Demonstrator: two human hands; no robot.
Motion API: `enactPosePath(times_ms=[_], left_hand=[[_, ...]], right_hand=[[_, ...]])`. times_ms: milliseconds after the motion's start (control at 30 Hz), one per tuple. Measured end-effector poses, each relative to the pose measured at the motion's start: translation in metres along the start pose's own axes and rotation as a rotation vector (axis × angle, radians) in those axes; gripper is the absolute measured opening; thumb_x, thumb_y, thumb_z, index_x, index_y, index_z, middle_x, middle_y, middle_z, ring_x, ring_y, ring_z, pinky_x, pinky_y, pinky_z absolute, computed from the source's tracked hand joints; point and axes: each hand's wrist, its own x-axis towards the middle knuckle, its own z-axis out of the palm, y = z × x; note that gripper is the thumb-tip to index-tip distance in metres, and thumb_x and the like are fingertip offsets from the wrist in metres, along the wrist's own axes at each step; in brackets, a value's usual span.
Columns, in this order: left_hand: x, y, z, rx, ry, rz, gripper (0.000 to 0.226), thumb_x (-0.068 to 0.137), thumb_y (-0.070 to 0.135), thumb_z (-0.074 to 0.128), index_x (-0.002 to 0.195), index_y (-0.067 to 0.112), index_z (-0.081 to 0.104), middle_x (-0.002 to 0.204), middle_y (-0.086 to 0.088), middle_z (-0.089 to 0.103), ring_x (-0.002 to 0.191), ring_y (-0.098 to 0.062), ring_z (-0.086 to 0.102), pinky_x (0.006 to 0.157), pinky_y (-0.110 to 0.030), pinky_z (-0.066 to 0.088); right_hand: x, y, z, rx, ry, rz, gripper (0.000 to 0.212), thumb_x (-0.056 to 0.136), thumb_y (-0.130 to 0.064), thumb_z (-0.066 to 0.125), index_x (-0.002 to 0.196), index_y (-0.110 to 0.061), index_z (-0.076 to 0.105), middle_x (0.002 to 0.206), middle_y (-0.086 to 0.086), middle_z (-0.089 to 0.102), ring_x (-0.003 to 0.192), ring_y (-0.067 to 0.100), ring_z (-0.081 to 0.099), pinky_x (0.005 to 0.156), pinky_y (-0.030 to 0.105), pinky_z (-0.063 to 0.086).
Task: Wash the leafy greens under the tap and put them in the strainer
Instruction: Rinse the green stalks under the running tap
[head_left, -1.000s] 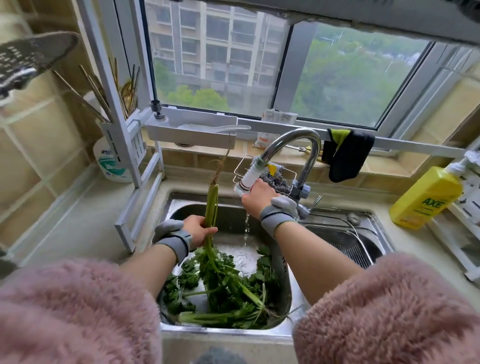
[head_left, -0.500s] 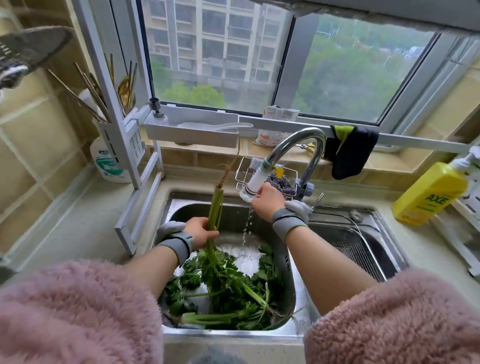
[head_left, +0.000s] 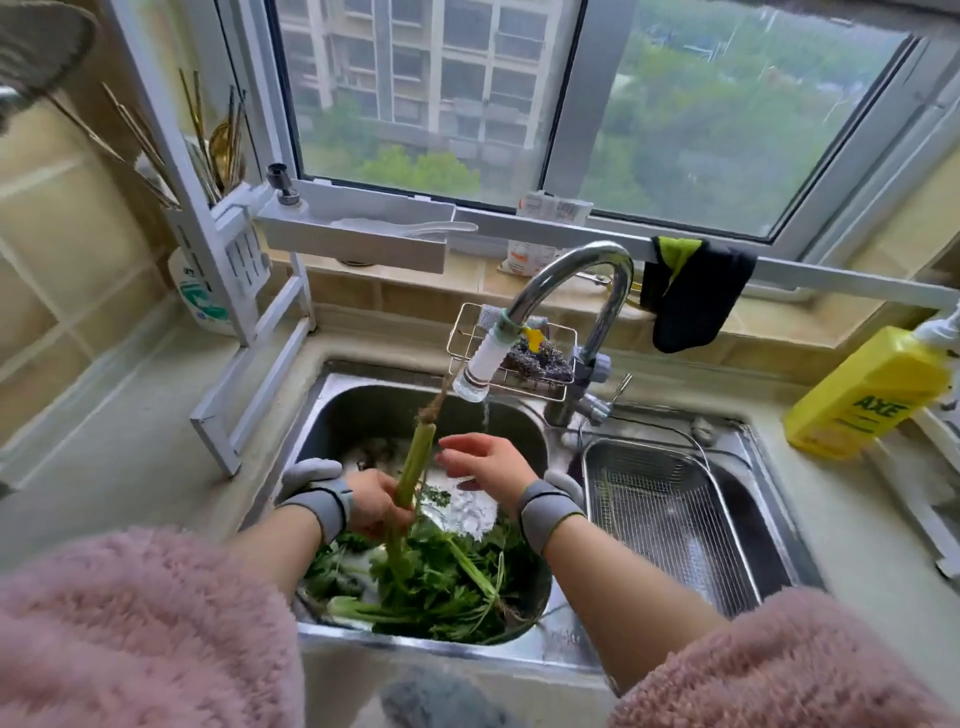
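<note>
My left hand (head_left: 376, 506) grips a bunch of leafy greens by its pale green stalks (head_left: 413, 465), roots pointing up toward the tap. Its leaves hang down into the pile of greens (head_left: 441, 582) lying in the left sink basin (head_left: 363, 410). My right hand (head_left: 485, 460) hovers beside the stalks with fingers spread, holding nothing, under a thin stream of water from the tap nozzle (head_left: 480, 366). The metal mesh strainer (head_left: 660, 514) sits in the right basin, holding no greens.
A yellow detergent bottle (head_left: 865, 395) stands on the counter at right. A wire rack with a scrubber (head_left: 535, 358) hangs behind the tap. A dark cloth (head_left: 691, 296) drapes over the white rail. A white rack with chopsticks (head_left: 218, 156) stands at left.
My right hand has left the tap nozzle and dropped down next to the stalks. My left hand still holds the bunch upright. The camera has tilted slightly.
</note>
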Motion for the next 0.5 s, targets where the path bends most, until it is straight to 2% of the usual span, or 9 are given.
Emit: enactPosePath(times_ms=[133,233,300,400,500], left_hand=[[-0.001,-0.001,0.014,-0.023,0.002,-0.021,0.018,0.081,0.001,0.067,0.071,0.015,0.061,0.063,-0.002,0.059,0.056,-0.015,0.055,0.056,-0.023,0.046],[-0.003,0.005,0.024,-0.035,0.046,-0.020,0.016,0.082,0.012,0.068,0.068,0.015,0.061,0.063,-0.002,0.059,0.055,-0.014,0.053,0.053,-0.021,0.043],[-0.006,0.009,0.026,-0.077,0.102,0.002,0.014,0.083,0.023,0.069,0.070,0.019,0.063,0.068,-0.001,0.063,0.060,-0.013,0.057,0.057,-0.022,0.046],[-0.010,0.013,0.024,-0.104,0.188,0.075,0.010,0.081,0.024,0.072,0.078,0.018,0.063,0.071,0.000,0.063,0.066,-0.013,0.061,0.061,-0.022,0.050],[-0.010,0.016,0.022,-0.146,0.191,0.078,0.014,0.080,0.018,0.073,0.087,0.014,0.062,0.077,-0.004,0.064,0.072,-0.019,0.064,0.063,-0.028,0.055]], right_hand=[[0.000,0.003,0.007,0.037,-0.025,-0.059,0.025,0.089,-0.018,0.062,0.110,-0.004,0.064,0.082,0.000,0.065,0.073,0.011,0.062,0.068,0.022,0.052],[0.002,0.007,0.008,0.012,-0.001,-0.083,0.020,0.088,-0.012,0.063,0.103,0.001,0.063,0.074,0.001,0.063,0.066,0.012,0.061,0.063,0.021,0.052],[0.003,0.008,0.006,-0.036,0.013,-0.099,0.013,0.086,-0.013,0.065,0.096,-0.004,0.064,0.072,0.000,0.063,0.065,0.012,0.062,0.064,0.021,0.053],[0.005,0.009,0.003,-0.092,0.062,-0.098,0.007,0.085,-0.016,0.067,0.086,-0.011,0.064,0.072,0.002,0.065,0.065,0.013,0.063,0.067,0.025,0.056],[0.007,0.007,0.002,-0.172,0.093,-0.103,0.015,0.089,-0.015,0.061,0.098,-0.004,0.067,0.084,0.009,0.069,0.073,0.017,0.066,0.071,0.028,0.058]])
